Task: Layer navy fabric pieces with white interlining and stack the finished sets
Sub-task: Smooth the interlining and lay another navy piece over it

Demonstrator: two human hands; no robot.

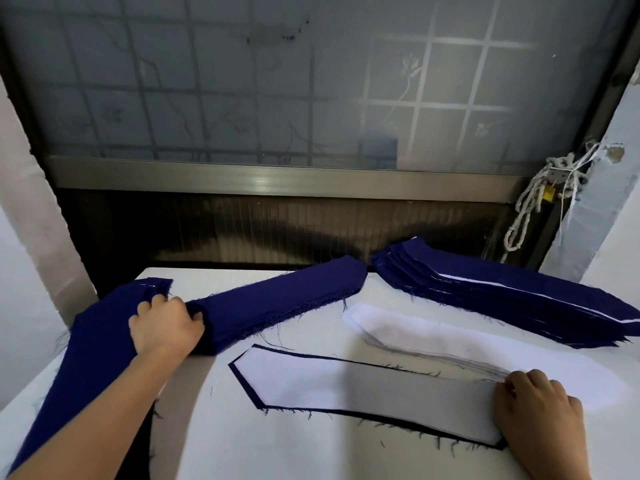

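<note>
Head view, layered set (363, 393): we see white interlining lying on a navy piece, on the white table (277, 452).
Left hand (166, 327): left of the set, fingers curled together, gripping navy cloth at the end of the navy pile (277, 303).
Right hand (540, 410): on the set's right end, fingers bent, tips at the interlining pile (433, 337); we cannot tell whether they pinch a sheet.
Finished stack (502, 296): behind the set, to the right.
</note>
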